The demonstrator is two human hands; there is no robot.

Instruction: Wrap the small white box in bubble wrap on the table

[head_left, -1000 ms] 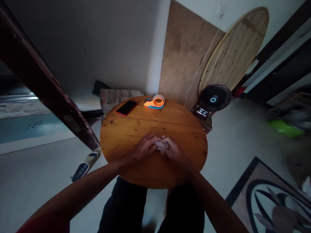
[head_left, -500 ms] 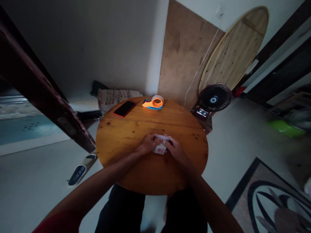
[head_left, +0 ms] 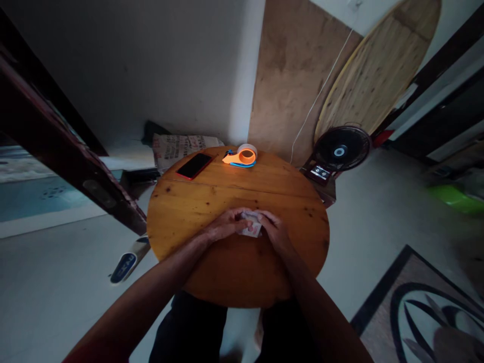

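Between my hands, over the middle of the round wooden table (head_left: pixel 181 217), is a small white box (head_left: pixel 252 230) with a pinkish-red mark on its near face. My left hand (head_left: pixel 228 225) grips it from the left, the thumb lying across the front. On the other side, my right hand (head_left: pixel 273 228) holds the upper right edge with bent fingers. The box's top looks pale and uneven; whether its flap is up or down I cannot tell. Fingers hide its far side.
Toward the table's far edge lie an orange and blue tape dispenser (head_left: pixel 245 157) and a red-edged phone (head_left: pixel 194 166). A dark round fan (head_left: pixel 339 150) stands past the right edge. A printed sack (head_left: pixel 181 148) is behind the table, and a wooden board (head_left: pixel 378 70) leans on the wall.
The left thumb has moved down across the box's front, and the right fingers have shifted along its upper edge. The box is turned slightly. The camera view has shifted a little.
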